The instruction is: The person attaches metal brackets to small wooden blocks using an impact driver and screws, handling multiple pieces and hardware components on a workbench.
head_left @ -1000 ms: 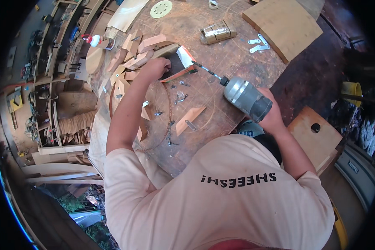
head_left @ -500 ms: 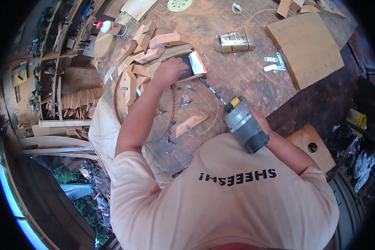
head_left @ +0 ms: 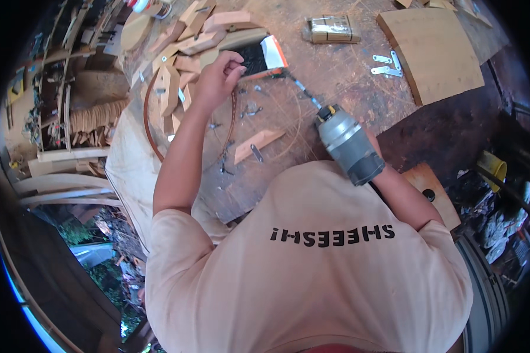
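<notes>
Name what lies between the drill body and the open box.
The head view shows a long bit reaching from the drill body toward the open box.

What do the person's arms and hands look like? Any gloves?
No gloves show: the left hand is bare, and so is the visible part of the right hand. The sleeves are short and pale peach, leaving both forearms uncovered.

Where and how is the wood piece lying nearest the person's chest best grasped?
Probably its far-right end, left hand from above to pinch the long sides: the wood piece lies flat and slender, that end is unobstructed, and a metal strip overlaps its near edge mid-length.
</notes>
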Available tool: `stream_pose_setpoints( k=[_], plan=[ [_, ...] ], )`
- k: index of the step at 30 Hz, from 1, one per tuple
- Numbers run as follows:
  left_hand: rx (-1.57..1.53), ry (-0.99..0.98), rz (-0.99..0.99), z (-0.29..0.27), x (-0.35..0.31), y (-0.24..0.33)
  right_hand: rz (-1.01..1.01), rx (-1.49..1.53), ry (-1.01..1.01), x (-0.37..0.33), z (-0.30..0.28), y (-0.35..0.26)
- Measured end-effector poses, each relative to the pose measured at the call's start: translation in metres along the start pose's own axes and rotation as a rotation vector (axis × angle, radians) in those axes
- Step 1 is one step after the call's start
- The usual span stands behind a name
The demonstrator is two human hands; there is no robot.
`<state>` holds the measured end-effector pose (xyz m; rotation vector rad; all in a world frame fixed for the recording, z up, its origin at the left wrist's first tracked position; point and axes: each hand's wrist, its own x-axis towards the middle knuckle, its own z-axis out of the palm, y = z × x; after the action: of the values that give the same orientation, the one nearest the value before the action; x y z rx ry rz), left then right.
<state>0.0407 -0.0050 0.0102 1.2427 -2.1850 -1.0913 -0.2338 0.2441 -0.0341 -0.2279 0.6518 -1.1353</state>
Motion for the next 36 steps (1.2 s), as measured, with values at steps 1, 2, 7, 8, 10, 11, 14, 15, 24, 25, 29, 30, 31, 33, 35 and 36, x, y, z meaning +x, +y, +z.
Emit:
stream_pose_setpoints(
  k=[1, 2, 7, 8, 10, 11, 14, 15, 24, 25, 29, 30, 31, 33, 35, 36],
  plan=[
    [-0.01, 0.023, -0.006, 0.0, -0.02, 0.003, 0.008, -0.11, -0.004, -0.004, -0.005, -0.001],
    [-0.289, -0.015, -0.156, 0.001, -0.042, 0.007, 0.011, -0.219, -0.007, -0.006, -0.003, -0.003],
    [-1.154, 0.031, -0.442, 0.037, -0.153, 0.037, -0.354, -1.376, -0.138, -0.029, 0.028, -0.004],
    [-1.342, 0.049, -0.375, 0.044, -0.168, 0.038, -0.35, -1.4, -0.153, -0.033, 0.038, -0.003],
    [-1.53, 0.085, -0.273, 0.057, -0.186, 0.028, -0.209, -1.287, -0.236, -0.046, 0.063, -0.002],
    [-1.696, 0.102, -0.18, 0.063, -0.193, 0.025, -0.305, -1.376, -0.295, -0.047, 0.067, 0.004],
    [-1.816, 0.256, -0.183, 0.073, -0.199, 0.032, -0.177, -1.276, -0.22, -0.057, 0.101, 0.016],
    [-1.833, 0.263, -0.171, 0.072, -0.203, 0.032, -0.161, -1.341, -0.214, -0.058, 0.111, 0.02],
    [-2.055, 0.198, -0.212, 0.079, -0.23, 0.023, -0.208, -1.406, -0.097, -0.081, 0.13, 0.059],
    [-2.067, 0.185, -0.285, 0.081, -0.233, 0.022, -0.159, -1.337, -0.019, -0.082, 0.133, 0.062],
    [-2.057, 0.172, -0.376, 0.086, -0.243, 0.018, -0.109, -1.803, -0.14, -0.085, 0.142, 0.052],
    [-2.068, 0.176, -0.376, 0.086, -0.245, 0.015, -0.118, -1.874, -0.222, -0.086, 0.141, 0.049],
    [-2.032, 0.146, -0.362, 0.087, -0.246, 0.012, -0.127, -1.943, -0.304, -0.088, 0.143, 0.048],
    [-2.005, 0.121, -0.348, 0.087, -0.249, 0.008, -0.148, -1.899, -0.305, -0.09, 0.153, 0.047],
    [-1.913, 0.09, -0.442, 0.086, -0.253, 0.009, -0.174, -1.853, -0.307, -0.091, 0.165, 0.047],
    [-1.92, 0.095, -0.442, 0.086, -0.254, 0.011, -0.123, -1.81, -0.273, -0.09, 0.17, 0.048]
  ],
)
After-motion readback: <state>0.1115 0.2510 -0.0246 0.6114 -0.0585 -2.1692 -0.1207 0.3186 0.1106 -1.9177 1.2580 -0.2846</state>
